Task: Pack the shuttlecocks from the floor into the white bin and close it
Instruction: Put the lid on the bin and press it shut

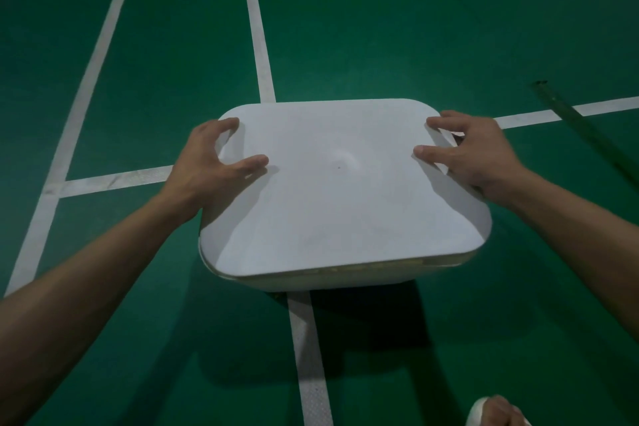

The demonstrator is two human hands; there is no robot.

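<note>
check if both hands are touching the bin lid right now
Touching. The head view shows the left hand and right hand gripping opposite edges of the white lid, thumbs pressed flat on top.

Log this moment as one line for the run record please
phase: closing | lid: on white bin | left hand: on lid edge | right hand: on lid edge | shuttlecocks: none visible

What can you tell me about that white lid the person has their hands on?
The lid is a plain white, rounded-corner square, matte and plastic-looking, with a faint dimple and a tiny dark speck near its middle. It lies flat on top of the white bin, which stands on a green court floor where white lines cross. At the near edge a thin seam shows, so it may not be fully pressed down. The left hand grips its left edge and the right hand its right edge, fingers on top.
</note>
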